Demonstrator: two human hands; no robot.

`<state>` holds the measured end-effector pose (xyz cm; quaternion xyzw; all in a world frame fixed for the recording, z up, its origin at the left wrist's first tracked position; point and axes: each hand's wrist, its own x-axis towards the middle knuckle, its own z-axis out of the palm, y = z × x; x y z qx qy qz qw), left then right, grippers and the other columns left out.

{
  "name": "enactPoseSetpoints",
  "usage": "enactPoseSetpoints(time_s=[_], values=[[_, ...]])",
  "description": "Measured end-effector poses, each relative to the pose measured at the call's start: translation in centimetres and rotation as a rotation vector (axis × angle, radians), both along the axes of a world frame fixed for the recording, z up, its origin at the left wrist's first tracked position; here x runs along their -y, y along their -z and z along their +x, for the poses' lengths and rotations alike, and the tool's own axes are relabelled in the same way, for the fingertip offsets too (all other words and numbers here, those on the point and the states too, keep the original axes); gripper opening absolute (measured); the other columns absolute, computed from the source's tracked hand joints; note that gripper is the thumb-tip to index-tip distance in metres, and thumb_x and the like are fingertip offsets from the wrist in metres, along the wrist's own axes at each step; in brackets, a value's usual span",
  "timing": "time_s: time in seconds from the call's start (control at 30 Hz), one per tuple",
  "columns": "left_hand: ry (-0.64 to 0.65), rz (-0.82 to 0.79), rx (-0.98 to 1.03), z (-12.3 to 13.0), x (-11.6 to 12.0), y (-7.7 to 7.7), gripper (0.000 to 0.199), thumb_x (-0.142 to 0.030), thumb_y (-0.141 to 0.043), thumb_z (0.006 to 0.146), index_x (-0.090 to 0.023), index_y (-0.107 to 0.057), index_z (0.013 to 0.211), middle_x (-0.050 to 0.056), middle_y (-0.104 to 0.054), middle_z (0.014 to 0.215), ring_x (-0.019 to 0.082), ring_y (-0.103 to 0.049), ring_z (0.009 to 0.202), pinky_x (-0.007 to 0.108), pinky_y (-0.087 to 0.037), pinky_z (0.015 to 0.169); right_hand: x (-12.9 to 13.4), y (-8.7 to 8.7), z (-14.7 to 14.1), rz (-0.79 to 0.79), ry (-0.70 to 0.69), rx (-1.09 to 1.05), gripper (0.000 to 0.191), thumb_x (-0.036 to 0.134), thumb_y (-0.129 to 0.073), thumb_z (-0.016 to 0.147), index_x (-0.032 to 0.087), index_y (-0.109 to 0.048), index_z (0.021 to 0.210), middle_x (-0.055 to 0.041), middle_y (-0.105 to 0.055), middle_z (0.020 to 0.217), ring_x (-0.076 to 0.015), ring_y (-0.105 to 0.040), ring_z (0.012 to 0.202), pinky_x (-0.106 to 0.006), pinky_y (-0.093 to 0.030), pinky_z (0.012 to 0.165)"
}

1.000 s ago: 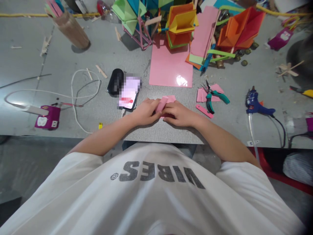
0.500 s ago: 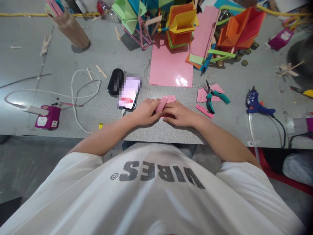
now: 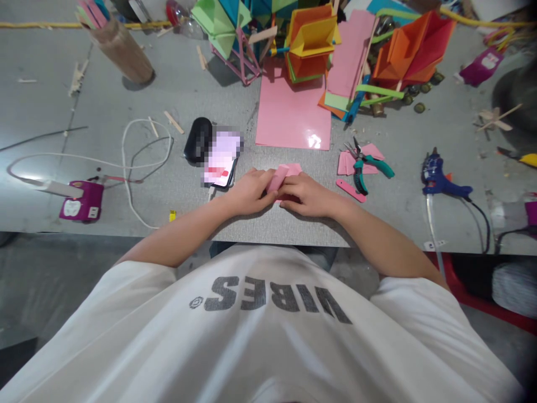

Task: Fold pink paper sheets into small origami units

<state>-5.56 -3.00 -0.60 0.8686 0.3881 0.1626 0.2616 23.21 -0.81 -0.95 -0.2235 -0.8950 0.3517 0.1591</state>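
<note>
A piece of pink paper (image 3: 278, 178), partly folded, lies on the table close to its front edge. My left hand (image 3: 253, 192) grips its left part, thumb toward me and fingers over the folded strip. On the other side my right hand (image 3: 308, 195) is closed on the paper, fingers curled over it. Parts of the paper are hidden under both hands. Left of my left hand lies a lit phone (image 3: 222, 158) on a cable. To the right of my right hand are green-handled pliers (image 3: 359, 170) on small pink paper pieces (image 3: 375, 150), beside a pink stick (image 3: 351, 191).
A large pink sheet (image 3: 293, 117) lies ahead, with yellow-orange folded paper (image 3: 312, 42) and orange folded paper (image 3: 413, 50) behind it. A blue glue gun (image 3: 440, 180) stands right. At left are a black case (image 3: 198, 140), a brown cup (image 3: 123, 53) and a purple adapter (image 3: 86, 201).
</note>
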Motion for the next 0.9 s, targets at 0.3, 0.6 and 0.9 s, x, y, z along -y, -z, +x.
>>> enactPoseSetpoints(time_s=[0.3,0.6,0.9], values=[[0.002,0.002,-0.013,0.03,0.03,-0.02,0.019,-0.032,-0.062,0.122,-0.021,-0.067,0.137,0.014,-0.083,0.111,0.039,-0.084,0.106,0.057,-0.064,0.111,0.02,0.04,-0.06,0.006,0.003,0.003,0.023,0.036,-0.075,0.12,0.022,-0.091,0.128,-0.0163,-0.092,0.125,-0.0353,-0.079,0.111,-0.048,-0.05,0.099],[0.003,0.007,0.0,0.05,-0.04,0.01,0.018,-0.03,-0.062,0.121,-0.022,-0.067,0.137,0.014,-0.083,0.11,0.039,-0.084,0.106,0.057,-0.063,0.11,-0.03,0.16,-0.04,0.017,0.001,-0.011,0.023,0.036,-0.074,0.121,0.022,-0.091,0.128,-0.0158,-0.091,0.123,-0.0346,-0.079,0.109,-0.047,-0.049,0.098],[-0.008,0.005,0.004,0.01,-0.09,0.26,0.017,-0.031,-0.065,0.12,-0.023,-0.067,0.135,0.013,-0.083,0.11,0.039,-0.084,0.107,0.057,-0.064,0.11,0.03,-0.06,-0.11,0.006,0.005,-0.007,0.024,0.035,-0.074,0.12,0.021,-0.091,0.128,-0.0168,-0.093,0.126,-0.0363,-0.08,0.113,-0.05,-0.05,0.101]])
